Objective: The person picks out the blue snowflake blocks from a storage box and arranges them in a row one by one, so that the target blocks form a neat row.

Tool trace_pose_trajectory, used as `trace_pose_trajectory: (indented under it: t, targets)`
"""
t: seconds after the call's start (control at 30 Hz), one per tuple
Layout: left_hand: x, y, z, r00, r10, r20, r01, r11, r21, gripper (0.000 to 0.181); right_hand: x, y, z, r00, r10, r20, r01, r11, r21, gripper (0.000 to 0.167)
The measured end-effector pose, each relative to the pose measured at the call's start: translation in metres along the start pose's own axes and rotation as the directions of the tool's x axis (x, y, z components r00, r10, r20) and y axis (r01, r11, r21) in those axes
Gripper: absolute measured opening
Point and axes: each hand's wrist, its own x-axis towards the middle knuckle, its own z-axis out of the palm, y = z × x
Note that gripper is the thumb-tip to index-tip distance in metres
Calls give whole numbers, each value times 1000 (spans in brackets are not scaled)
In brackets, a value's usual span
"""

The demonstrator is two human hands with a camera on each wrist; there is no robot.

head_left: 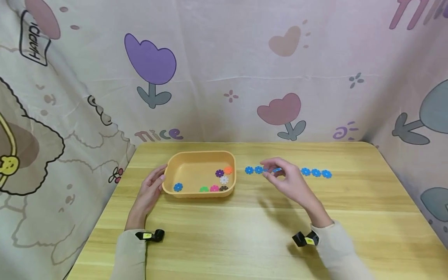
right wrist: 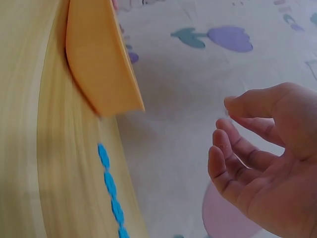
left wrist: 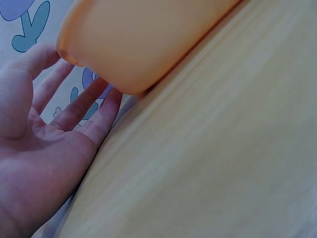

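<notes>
An orange-yellow plastic basin [head_left: 199, 155] stands on the table, left of centre, with several small notched discs of different colours inside. One blue disc [head_left: 178, 187] lies in its near left corner. My left hand [head_left: 150, 190] rests against the basin's left end; its fingertips touch the wall in the left wrist view. Right of the basin runs a row of blue notched discs [head_left: 316, 172], partly hidden behind my right hand [head_left: 287, 181]. That hand hovers above the row with loosely bent fingers, and nothing shows between them in the right wrist view.
Purple [head_left: 219, 173], orange [head_left: 228, 170] and white discs [head_left: 224, 180] lie in the basin's right end. Green, pink and dark ones sit along its near wall. A patterned cloth [head_left: 210, 77] hangs behind the wooden table [head_left: 224, 241] and at both sides.
</notes>
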Motion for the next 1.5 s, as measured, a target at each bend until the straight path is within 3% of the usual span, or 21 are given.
trace_pose_trajectory:
  t: [0.43, 0.87, 1.27, 1.5]
  targets:
    - [-2, -1, 0, 1000, 6, 13, -6, 1000, -11, 50, 33, -20, 60, 997, -18, 81, 12, 997, 73, 32]
    - [-1, -1, -1, 1000, 6, 2, -6, 1000, -7, 49, 68, -24, 129, 975, -93, 201, 56, 981, 183, 31]
    - [0, -1, -2, 1000, 24, 18, -24, 1000, 2, 49, 98, -35, 180, 940, -9, 340, -47, 987, 154, 33]
    - [1, 0, -1, 1000, 18, 19, -18, 1000, 5, 49, 113, -30, 209, 920, 25, 392, -82, 988, 128, 35]
